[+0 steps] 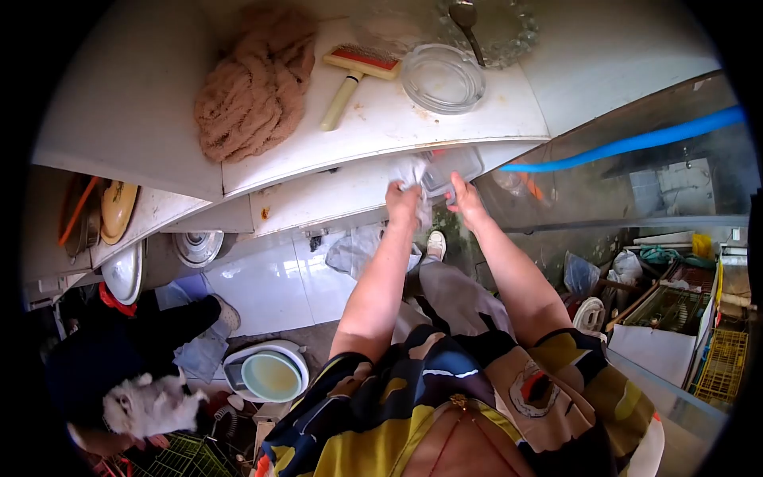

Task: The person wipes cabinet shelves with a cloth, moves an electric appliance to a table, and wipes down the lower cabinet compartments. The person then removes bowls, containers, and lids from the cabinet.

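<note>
My left hand (404,200) is closed on a crumpled whitish piece (412,171); whether it is cloth, paper or thin plastic I cannot tell. Just to the right, my right hand (469,200) grips a clear plastic container (461,167), its thumb up along the near side. The whitish piece touches or overlaps the container's left side. Both hands are in front of a lower white shelf (318,191). On the shelf above lie a brown towel (258,87), a wire-bristled pet brush (354,75) and a round glass dish (443,78).
A spoon-like utensil (466,28) rests at the back of the upper shelf. A blue hose (628,149) crosses at right, above crates and a yellow basket (723,362). At lower left, another person holds a white fluffy animal (151,405) near a basin (272,375).
</note>
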Demonstrator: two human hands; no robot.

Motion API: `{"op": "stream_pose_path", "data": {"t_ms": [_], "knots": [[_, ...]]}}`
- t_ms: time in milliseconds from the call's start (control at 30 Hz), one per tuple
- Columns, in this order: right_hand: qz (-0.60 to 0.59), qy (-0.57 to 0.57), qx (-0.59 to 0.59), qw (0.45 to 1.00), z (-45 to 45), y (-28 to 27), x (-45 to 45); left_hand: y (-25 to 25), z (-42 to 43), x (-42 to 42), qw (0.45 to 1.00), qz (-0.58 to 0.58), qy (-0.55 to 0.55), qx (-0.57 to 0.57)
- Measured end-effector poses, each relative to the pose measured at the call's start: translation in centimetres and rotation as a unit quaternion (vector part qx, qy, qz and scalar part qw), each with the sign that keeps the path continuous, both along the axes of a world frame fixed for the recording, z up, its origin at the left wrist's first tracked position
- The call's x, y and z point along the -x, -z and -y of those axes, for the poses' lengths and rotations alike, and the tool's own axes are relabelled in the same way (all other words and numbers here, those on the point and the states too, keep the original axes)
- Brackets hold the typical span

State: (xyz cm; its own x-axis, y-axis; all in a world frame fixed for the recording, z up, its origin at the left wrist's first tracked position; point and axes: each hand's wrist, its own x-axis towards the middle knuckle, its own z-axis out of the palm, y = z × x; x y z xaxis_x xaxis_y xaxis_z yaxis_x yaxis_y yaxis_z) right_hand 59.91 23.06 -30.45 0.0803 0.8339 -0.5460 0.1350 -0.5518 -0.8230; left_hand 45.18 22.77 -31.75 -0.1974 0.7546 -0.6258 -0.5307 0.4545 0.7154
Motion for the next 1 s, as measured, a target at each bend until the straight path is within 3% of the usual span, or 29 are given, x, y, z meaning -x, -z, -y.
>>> {"op": "stream_pose_path", "data": {"t_ms": [33, 133, 300, 367, 400, 467, 567, 667, 733, 800, 867, 1000], "knots": [[0.005, 0.017, -0.003, 1.000, 0.0, 0.0, 0.2, 2.4, 1.5, -0.3, 0.992, -0.098, 0.075, -0.009], [-0.001, 0.043, -0.007, 0.999, -0.1, 0.1, 0.5, 2.9, 6.9, -1.3, 0.998, -0.031, 0.056, -0.001], [-0.072, 0.127, 0.052, 0.988, -0.6, 0.4, 0.7, 0.0, 10.4, 0.0, 0.967, -0.105, 0.205, -0.106], [-0.088, 0.163, 0.059, 0.981, -1.0, 0.1, 0.8, -4.3, 9.9, 0.4, 0.922, -0.139, 0.325, -0.158], [-0.072, 0.168, 0.076, 0.980, -1.3, -0.3, 0.9, -5.8, 10.0, 0.5, 0.872, -0.258, 0.356, -0.215], [-0.057, 0.172, 0.092, 0.979, -1.5, -1.1, 1.1, -9.6, 10.8, 0.0, 0.814, -0.384, 0.338, -0.275], [-0.077, 0.020, 0.113, 0.990, -1.9, -0.9, -0.5, -11.8, 10.6, -0.4, 0.799, -0.364, 0.336, -0.340], [-0.149, 0.089, 0.130, 0.976, -1.3, -2.0, 0.5, -12.9, 10.7, -0.8, 0.791, -0.369, 0.357, -0.333], [-0.110, 0.060, 0.109, 0.986, -1.3, -2.2, 0.2, -13.2, 10.6, -0.7, 0.780, -0.387, 0.367, -0.327], [-0.112, 0.072, 0.097, 0.986, -1.2, -2.2, 0.3, -14.0, 10.9, -0.3, 0.725, -0.380, 0.439, -0.371], [-0.118, 0.071, 0.080, 0.987, -0.9, -2.1, 0.2, -14.6, 11.3, -0.2, 0.746, -0.340, 0.461, -0.340], [-0.126, 0.090, 0.090, 0.984, -1.4, -0.6, 0.0, -14.3, 12.4, 0.4, 0.772, -0.252, 0.426, -0.400]]}}
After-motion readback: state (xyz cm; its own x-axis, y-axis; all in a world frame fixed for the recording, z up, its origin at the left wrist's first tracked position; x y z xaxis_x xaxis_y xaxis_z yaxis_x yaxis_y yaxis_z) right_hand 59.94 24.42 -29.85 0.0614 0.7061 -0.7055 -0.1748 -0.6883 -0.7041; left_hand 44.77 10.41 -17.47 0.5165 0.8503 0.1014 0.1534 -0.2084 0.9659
